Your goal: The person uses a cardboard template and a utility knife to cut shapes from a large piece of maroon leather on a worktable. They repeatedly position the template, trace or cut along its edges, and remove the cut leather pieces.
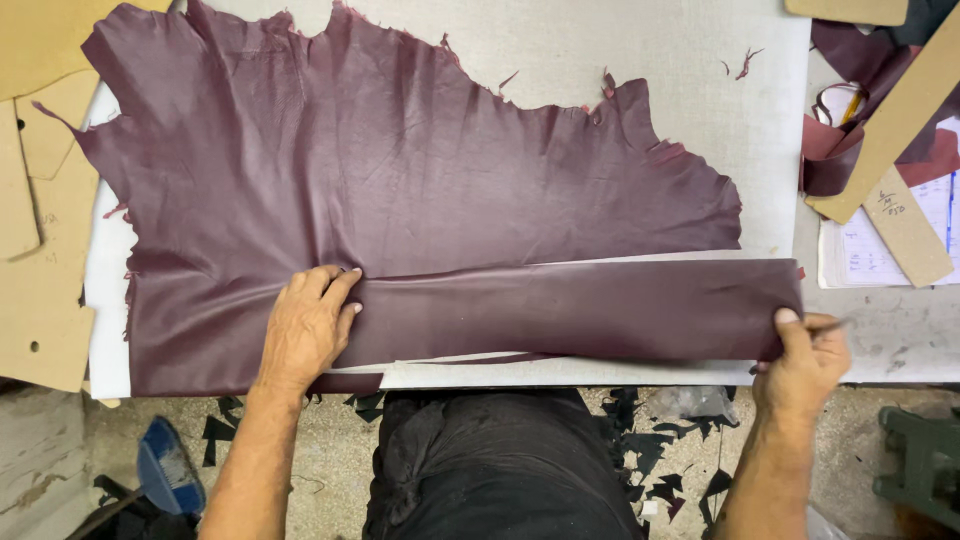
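We press our flat, open left hand on the leather strip, right hand pinching its end beside a thin tool, best kept taut and straight.

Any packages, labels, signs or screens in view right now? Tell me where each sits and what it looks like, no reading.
No packages, signs or screens.
Cardboard strip: right edge of the table, tan, long and narrow, handwritten mark near its upper end.
Paper sheet: under that strip, white, covered in blue handwriting.
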